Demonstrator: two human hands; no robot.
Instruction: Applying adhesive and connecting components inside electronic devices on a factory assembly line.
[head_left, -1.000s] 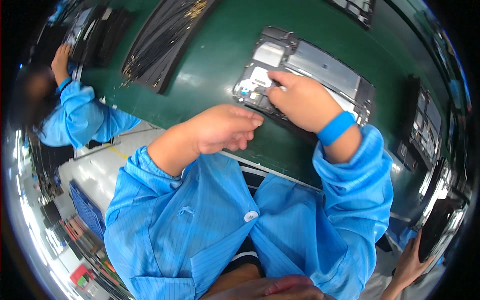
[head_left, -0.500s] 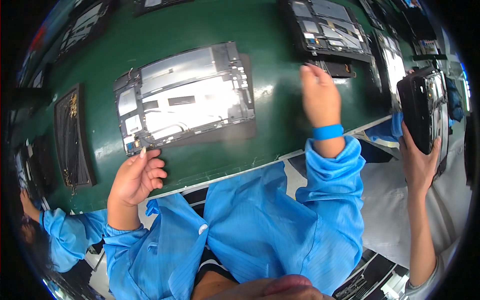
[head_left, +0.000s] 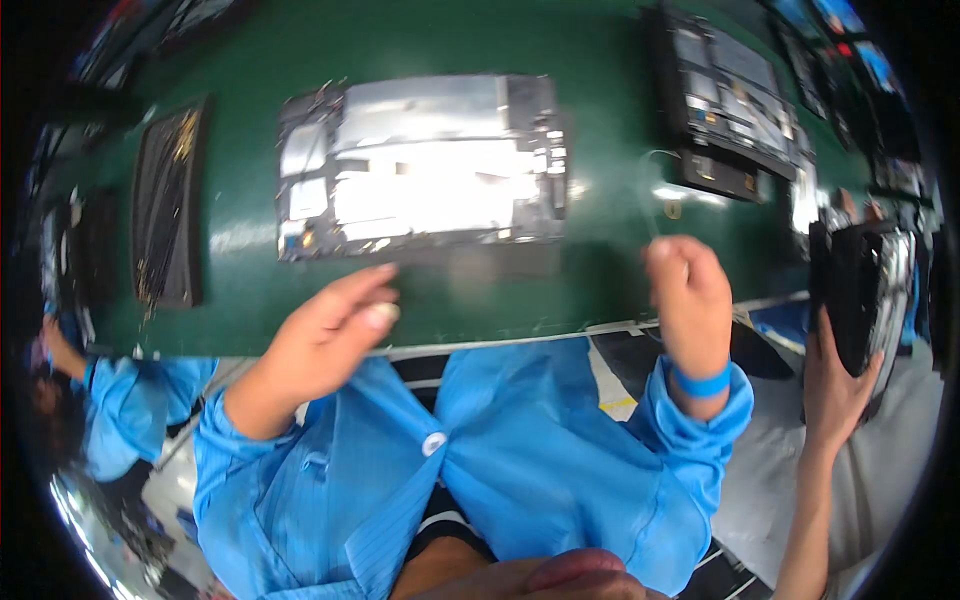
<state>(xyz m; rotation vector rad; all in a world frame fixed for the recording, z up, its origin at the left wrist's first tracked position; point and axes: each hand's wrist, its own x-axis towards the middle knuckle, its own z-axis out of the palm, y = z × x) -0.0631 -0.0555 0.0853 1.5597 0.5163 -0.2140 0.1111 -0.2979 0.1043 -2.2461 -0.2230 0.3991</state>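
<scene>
An opened tablet-like device (head_left: 420,113) with silver panels and a bright reflective middle lies on a dark pad (head_left: 525,262) on the green table. My left hand (head_left: 325,335) hovers just below its near edge, fingers stretched and slightly blurred, apparently holding nothing. To the right of the device, my right hand (head_left: 692,300), with a blue wristband, is closed in a pinch. A thin, pale, curved strand (head_left: 646,180) rises from its fingertips; its kind is unclear. Beyond that hand, a small yellowish piece (head_left: 673,209) shows on or above the table.
A dark tray (head_left: 165,215) of thin black cables with gold-coloured ends stands at left. More opened devices (head_left: 735,85) sit stacked at upper right, above a dark block (head_left: 718,175). At right, another person's hand (head_left: 840,385) holds a dark device (head_left: 850,290). A blue-sleeved co-worker (head_left: 140,410) is at left.
My right hand has drawn back from the stacked devices toward the table's near edge, and a pale strand now shows at its fingertips. My left hand has left the device's corner. The view has shifted.
</scene>
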